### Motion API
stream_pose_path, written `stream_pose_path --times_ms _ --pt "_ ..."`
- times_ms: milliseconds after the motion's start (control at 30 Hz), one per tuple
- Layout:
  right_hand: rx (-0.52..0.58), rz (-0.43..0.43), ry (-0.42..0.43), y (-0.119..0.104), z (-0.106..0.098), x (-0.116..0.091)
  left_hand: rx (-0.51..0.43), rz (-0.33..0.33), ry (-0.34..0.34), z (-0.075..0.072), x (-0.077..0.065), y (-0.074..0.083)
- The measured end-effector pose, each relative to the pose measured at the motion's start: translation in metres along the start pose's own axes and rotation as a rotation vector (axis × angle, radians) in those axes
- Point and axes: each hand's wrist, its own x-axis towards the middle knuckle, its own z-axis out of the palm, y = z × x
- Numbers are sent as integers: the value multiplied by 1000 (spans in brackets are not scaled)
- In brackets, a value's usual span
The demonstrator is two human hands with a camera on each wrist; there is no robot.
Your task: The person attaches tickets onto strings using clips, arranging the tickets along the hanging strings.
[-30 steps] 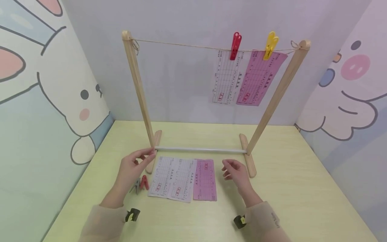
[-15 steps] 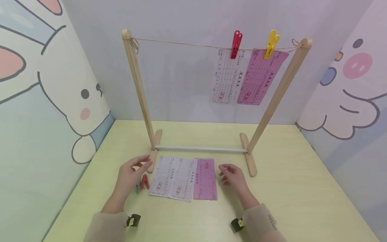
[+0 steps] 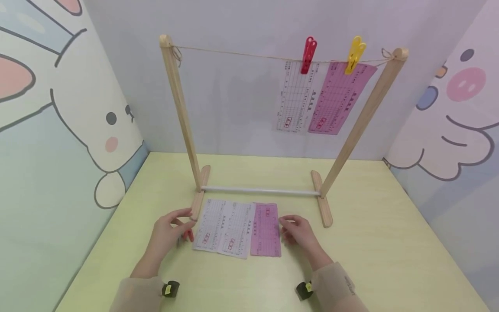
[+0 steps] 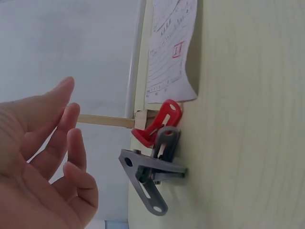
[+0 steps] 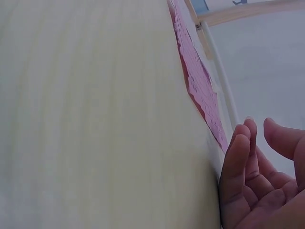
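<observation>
My left hand point(image 3: 169, 229) hovers at the left of the printed slips, fingers loosely bent with nothing between them. Below it on the table, a red clothespin point(image 4: 171, 113) and grey clothespin parts point(image 4: 157, 164) lie together, largely covered by the hand in the head view. Two white printed slips point(image 3: 211, 225) lie side by side, and a pink slip point(image 3: 266, 234) adjoins them on the right. My right hand point(image 3: 299, 232) is at the pink slip's right edge, its fingertips right beside the paper. In the right wrist view, thumb and fingers stand apart, holding nothing.
Behind the slips stands a wooden frame point(image 3: 181, 112) with a white bottom rod point(image 3: 261, 190). From its string point(image 3: 238, 53) hang a white slip point(image 3: 296, 97) under a red clothespin point(image 3: 309, 55) and a pink slip point(image 3: 338, 102) under a yellow one point(image 3: 355, 55).
My left hand has come down from the frame's left foot to over the clothespins. The right hand has shifted left to the pink slip's edge. The head view has tilted slightly.
</observation>
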Motion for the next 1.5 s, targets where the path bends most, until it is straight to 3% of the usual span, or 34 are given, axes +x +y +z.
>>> stream_pose_path --times_ms 300,767,1100,1500 --pt "34 32 -18 3 0 7 101 -43 -81 0 -3 -11" --pt "9 39 -19 3 1 5 108 -67 -3 4 -7 -24" --pt "19 23 -42 6 1 6 176 -53 -4 9 -7 -26" --pt "8 32 -10 9 2 9 238 -53 -12 10 -6 -27"
